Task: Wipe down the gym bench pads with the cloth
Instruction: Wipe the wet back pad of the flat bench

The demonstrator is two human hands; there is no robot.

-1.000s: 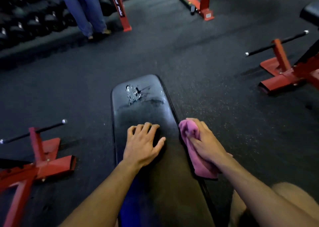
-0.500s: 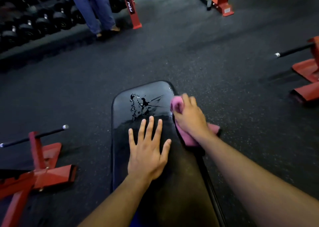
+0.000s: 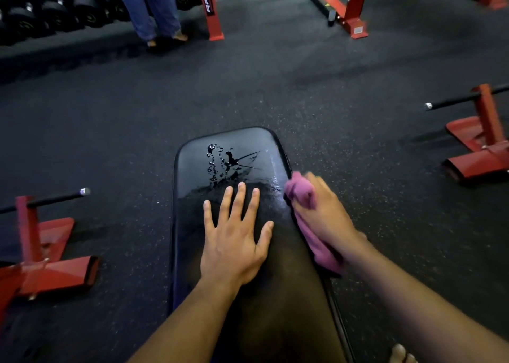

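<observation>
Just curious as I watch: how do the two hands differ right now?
The left hand lies flat on the bench pad with fingers spread, holding nothing; the right hand grips a pink cloth. The left rests mid-pad; the right works the pad's right edge. Both are bare.

Two bare forearms, no sleeves, hands (image 3: 234,248) without rings or gloves — bare toes (image 3: 402,355) at the lower edge

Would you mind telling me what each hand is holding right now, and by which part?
The right hand grips the pink cloth around its bunched middle, at the bench pad's right edge. The left hand holds nothing, resting flat on the pad.
</observation>
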